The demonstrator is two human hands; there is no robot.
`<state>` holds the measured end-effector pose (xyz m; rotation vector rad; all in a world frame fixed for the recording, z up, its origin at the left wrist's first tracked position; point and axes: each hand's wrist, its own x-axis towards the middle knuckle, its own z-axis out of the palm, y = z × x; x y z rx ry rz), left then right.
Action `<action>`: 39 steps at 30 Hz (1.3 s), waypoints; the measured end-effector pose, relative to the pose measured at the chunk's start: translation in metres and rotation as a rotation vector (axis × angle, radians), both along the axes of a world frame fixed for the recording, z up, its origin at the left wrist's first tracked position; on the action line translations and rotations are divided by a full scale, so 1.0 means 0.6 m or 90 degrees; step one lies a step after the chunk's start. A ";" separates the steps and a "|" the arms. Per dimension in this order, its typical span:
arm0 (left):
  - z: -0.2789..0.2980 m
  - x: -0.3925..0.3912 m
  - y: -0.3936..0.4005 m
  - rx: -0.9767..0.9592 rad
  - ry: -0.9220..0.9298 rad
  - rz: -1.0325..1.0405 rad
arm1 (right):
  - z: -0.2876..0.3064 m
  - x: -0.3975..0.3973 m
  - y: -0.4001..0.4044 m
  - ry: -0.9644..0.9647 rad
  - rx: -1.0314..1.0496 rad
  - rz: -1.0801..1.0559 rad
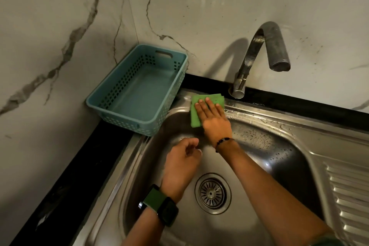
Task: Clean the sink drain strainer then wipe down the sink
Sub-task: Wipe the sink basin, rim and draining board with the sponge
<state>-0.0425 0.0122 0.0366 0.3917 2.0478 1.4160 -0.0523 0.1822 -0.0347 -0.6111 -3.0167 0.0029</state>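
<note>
Although the frame was checked for brands, labels and writing, none can be read on any item. The work surface is a stainless steel sink (259, 146) set into a black table (65, 175), against white marble-patterned wall panels with grey veining that meet in a corner beyond the hands. Water droplets lie on the sink's back rim and far wall. A ribbed draining section of the sink lies to the right of the right arm.

The right hand (213, 118) is extended forward, fingers straight and together, pressing flat on a green cloth (196, 110) at the sink's back left rim; it does not grip the cloth. A dark beaded bracelet (224, 141) sits on that wrist. The left hand (183, 160) hovers over the basin, near the right wrist, fingers loosely curled and holding nothing. A dark smartwatch on a green strap (159, 204) is on the left wrist.

The drain strainer (212, 192) is seated in the basin floor, below the right forearm and just right of the left wrist. A curved metal faucet (259, 54) stands beyond and right of the right hand. A teal perforated basket (139, 90) rests on the table corner to the left of the right hand, its near corner overhanging the sink rim.
</note>
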 end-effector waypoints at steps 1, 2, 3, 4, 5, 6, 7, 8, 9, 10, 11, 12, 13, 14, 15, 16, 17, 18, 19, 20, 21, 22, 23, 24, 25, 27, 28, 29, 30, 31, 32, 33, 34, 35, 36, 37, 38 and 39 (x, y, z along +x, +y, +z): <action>-0.001 -0.002 -0.003 0.004 -0.006 -0.005 | -0.001 0.022 0.007 -0.003 0.002 -0.039; -0.003 -0.003 -0.007 0.008 -0.010 -0.009 | -0.002 0.048 0.015 -0.003 0.003 -0.088; -0.006 -0.005 -0.011 0.011 -0.016 -0.011 | -0.003 0.074 0.022 0.004 0.001 -0.141; -0.008 -0.006 -0.014 0.018 -0.025 -0.010 | -0.005 0.095 0.026 0.015 -0.005 -0.195; -0.010 -0.008 -0.015 0.026 -0.036 -0.003 | -0.006 0.107 0.025 0.030 -0.017 -0.243; -0.012 -0.010 -0.015 0.036 -0.043 0.008 | -0.005 0.107 0.022 0.052 -0.040 -0.284; -0.013 -0.011 -0.013 0.043 -0.043 0.023 | -0.003 0.094 0.014 0.080 -0.067 -0.318; -0.013 -0.013 -0.012 0.051 -0.038 0.038 | 0.002 0.072 0.006 0.102 -0.090 -0.342; -0.013 -0.013 -0.010 0.057 -0.031 0.050 | 0.006 0.045 -0.004 0.111 -0.103 -0.349; -0.013 -0.013 -0.010 0.064 -0.023 0.060 | 0.011 0.015 -0.016 0.108 -0.109 -0.331; -0.013 -0.013 -0.009 0.070 -0.014 0.065 | 0.014 -0.016 -0.029 0.095 -0.116 -0.288; -0.015 -0.013 -0.010 0.076 -0.009 0.067 | 0.016 -0.044 -0.045 0.069 -0.123 -0.228; -0.016 -0.015 -0.011 0.082 -0.008 0.068 | 0.016 -0.067 -0.060 0.036 -0.125 -0.162; -0.018 -0.015 -0.011 0.084 -0.014 0.067 | 0.016 -0.080 -0.071 0.006 -0.118 -0.103; -0.019 -0.015 -0.011 0.081 -0.017 0.065 | 0.016 -0.084 -0.072 -0.012 -0.104 -0.061; -0.020 -0.015 -0.009 0.076 -0.016 0.062 | 0.018 -0.081 -0.064 -0.018 -0.086 -0.031; -0.021 -0.012 -0.007 0.072 -0.013 0.058 | 0.018 -0.069 -0.049 -0.018 -0.064 -0.013; -0.021 -0.010 -0.005 0.071 -0.010 0.054 | 0.018 -0.052 -0.032 -0.014 -0.043 -0.005; -0.021 -0.006 -0.002 0.074 -0.007 0.046 | 0.017 -0.028 -0.014 -0.010 -0.030 -0.009; -0.020 -0.004 0.001 0.078 -0.005 0.040 | 0.016 -0.002 0.002 -0.008 -0.022 -0.025; -0.019 -0.001 0.003 0.081 -0.007 0.036 | 0.015 0.027 0.016 -0.011 -0.019 -0.050; -0.020 0.002 0.004 0.084 -0.013 0.036 | 0.014 0.059 0.029 -0.019 -0.014 -0.083; -0.020 0.004 0.004 0.087 -0.018 0.037 | 0.013 0.094 0.043 -0.034 -0.003 -0.123; -0.020 0.006 0.005 0.090 -0.022 0.035 | 0.013 0.131 0.059 -0.050 0.011 -0.167; -0.021 0.008 0.005 0.091 -0.026 0.032 | 0.015 0.170 0.076 -0.064 0.022 -0.215; -0.022 0.013 0.007 0.092 -0.031 0.025 | 0.022 0.239 0.106 -0.069 0.010 -0.317; -0.022 0.015 0.009 0.096 -0.033 0.025 | 0.026 0.259 0.114 -0.063 -0.011 -0.366; -0.022 0.016 0.012 0.101 -0.037 0.027 | 0.028 0.265 0.115 -0.054 -0.033 -0.411; -0.021 0.018 0.015 0.107 -0.043 0.028 | 0.028 0.257 0.110 -0.041 -0.051 -0.452; -0.021 0.020 0.018 0.112 -0.050 0.029 | 0.028 0.238 0.101 -0.025 -0.067 -0.485; -0.021 0.022 0.021 0.116 -0.055 0.030 | 0.029 0.214 0.089 -0.008 -0.084 -0.509; -0.020 0.023 0.023 0.119 -0.055 0.029 | 0.028 0.187 0.076 0.008 -0.099 -0.516; -0.020 0.024 0.026 0.122 -0.054 0.027 | 0.027 0.160 0.063 0.021 -0.105 -0.504; -0.020 0.025 0.029 0.124 -0.051 0.025 | 0.025 0.134 0.048 0.029 -0.106 -0.475; -0.021 0.026 0.033 0.125 -0.050 0.024 | 0.023 0.107 0.033 0.032 -0.105 -0.431; -0.023 0.026 0.036 0.119 -0.045 0.025 | 0.022 0.080 0.017 0.027 -0.105 -0.373; -0.025 0.026 0.039 0.106 -0.036 0.027 | 0.022 0.050 0.000 0.015 -0.103 -0.300; -0.028 0.025 0.043 0.090 -0.025 0.032 | 0.021 0.023 -0.016 -0.005 -0.099 -0.221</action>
